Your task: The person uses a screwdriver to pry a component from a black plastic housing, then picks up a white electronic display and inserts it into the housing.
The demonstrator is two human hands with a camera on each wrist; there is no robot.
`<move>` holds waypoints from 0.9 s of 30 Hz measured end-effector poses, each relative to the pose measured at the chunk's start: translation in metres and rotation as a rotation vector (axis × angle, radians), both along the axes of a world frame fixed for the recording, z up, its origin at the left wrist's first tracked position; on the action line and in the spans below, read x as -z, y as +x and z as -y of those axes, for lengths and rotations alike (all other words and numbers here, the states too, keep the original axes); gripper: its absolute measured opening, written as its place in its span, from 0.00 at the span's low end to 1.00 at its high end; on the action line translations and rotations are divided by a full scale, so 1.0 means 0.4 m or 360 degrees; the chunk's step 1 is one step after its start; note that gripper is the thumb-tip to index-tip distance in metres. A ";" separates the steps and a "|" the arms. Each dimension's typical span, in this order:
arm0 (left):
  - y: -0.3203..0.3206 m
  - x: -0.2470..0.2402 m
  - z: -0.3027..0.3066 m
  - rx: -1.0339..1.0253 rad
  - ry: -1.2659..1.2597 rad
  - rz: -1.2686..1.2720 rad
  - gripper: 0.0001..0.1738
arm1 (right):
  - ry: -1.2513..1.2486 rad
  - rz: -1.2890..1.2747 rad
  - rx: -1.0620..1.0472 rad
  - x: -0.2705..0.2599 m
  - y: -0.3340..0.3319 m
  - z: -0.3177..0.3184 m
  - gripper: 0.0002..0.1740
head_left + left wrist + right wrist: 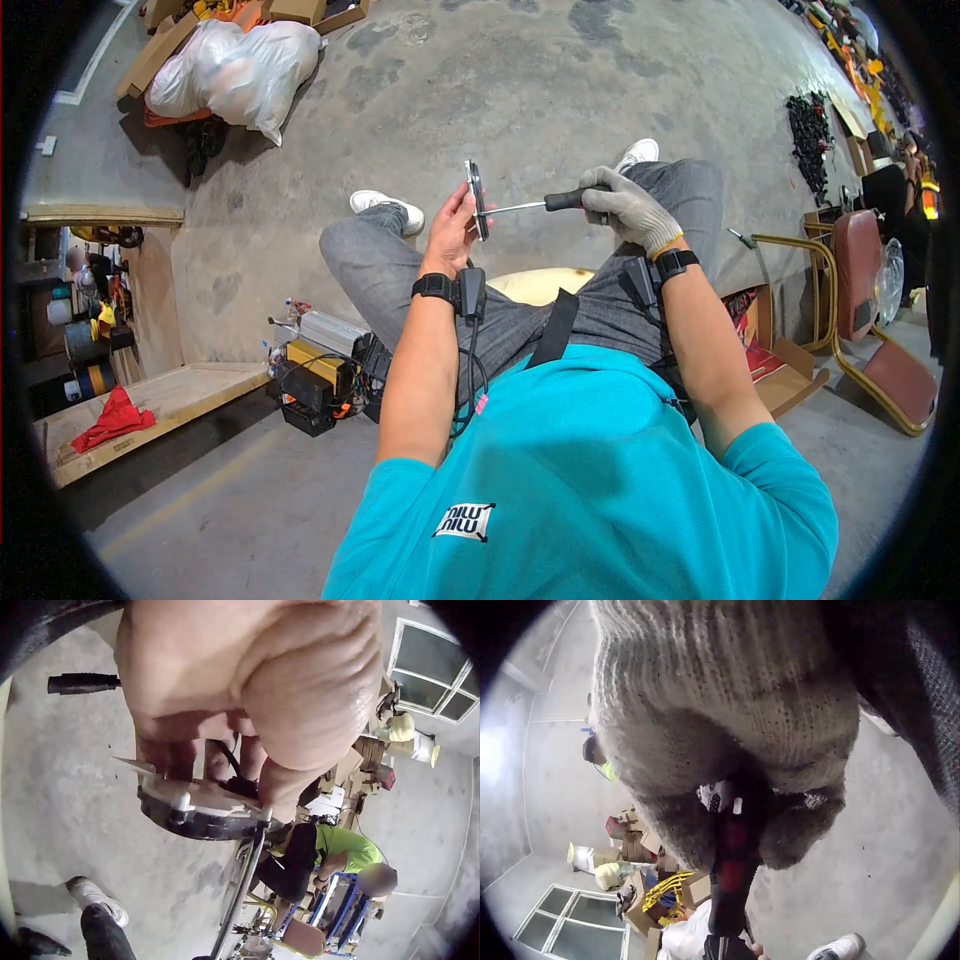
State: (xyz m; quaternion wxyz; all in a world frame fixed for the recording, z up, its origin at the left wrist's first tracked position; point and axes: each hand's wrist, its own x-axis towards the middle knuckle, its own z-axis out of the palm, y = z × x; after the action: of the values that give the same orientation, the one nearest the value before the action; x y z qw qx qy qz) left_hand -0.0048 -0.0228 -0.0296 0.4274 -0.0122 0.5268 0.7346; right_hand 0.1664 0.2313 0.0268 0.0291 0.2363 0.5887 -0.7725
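My bare left hand (450, 235) holds a flat, dark-edged part with a pale face (476, 200) on its edge; in the left wrist view the fingers lie behind the part (202, 814) and a thin black cable runs among them. My right hand (625, 210), in a knitted glove, grips the black handle (565, 200) of a screwdriver. Its metal shaft (515, 208) reaches left to the part, and in the left wrist view the shaft (238, 900) meets the part's corner. The right wrist view shows the glove (727, 735) wrapped around the dark handle (731, 877).
A pale round seat (540, 286) is between the legs. Battery-like boxes (320, 365) stand at the left, near a wooden ledge (190, 400) with a red cloth (113, 420). White bags (240, 75) lie at the upper left; a chair (858, 285) stands right. Another person (349, 855) is in the background.
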 end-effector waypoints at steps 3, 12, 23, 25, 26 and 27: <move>-0.002 0.005 0.000 -0.0005 -0.0003 0.0017 0.30 | -0.0147 0.0066 0.0079 -0.023 -0.003 0.017 0.18; 0.002 0.006 0.001 0.0028 -0.0070 0.0036 0.28 | -0.0180 0.0084 0.0061 0.004 0.002 -0.002 0.17; 0.004 0.003 0.001 0.0006 -0.0164 0.0033 0.28 | -0.0314 0.0331 0.0086 -0.009 -0.007 0.001 0.14; 0.007 -0.001 0.003 0.0012 -0.0117 0.0021 0.27 | -0.0282 0.0137 0.0270 -0.031 -0.015 0.037 0.16; 0.008 -0.003 0.003 0.0009 -0.0117 0.0024 0.27 | -0.0250 0.0144 0.0373 -0.047 -0.019 0.047 0.18; 0.007 0.000 0.002 0.0015 -0.0113 0.0027 0.27 | -0.0218 0.0150 0.0476 -0.060 -0.023 0.053 0.21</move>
State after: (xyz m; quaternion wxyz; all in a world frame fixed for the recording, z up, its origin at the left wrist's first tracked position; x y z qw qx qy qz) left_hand -0.0020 -0.0236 -0.0297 0.4345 -0.0312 0.5491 0.7133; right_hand 0.1573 0.2101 0.0508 -0.0426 0.3547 0.4910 -0.7945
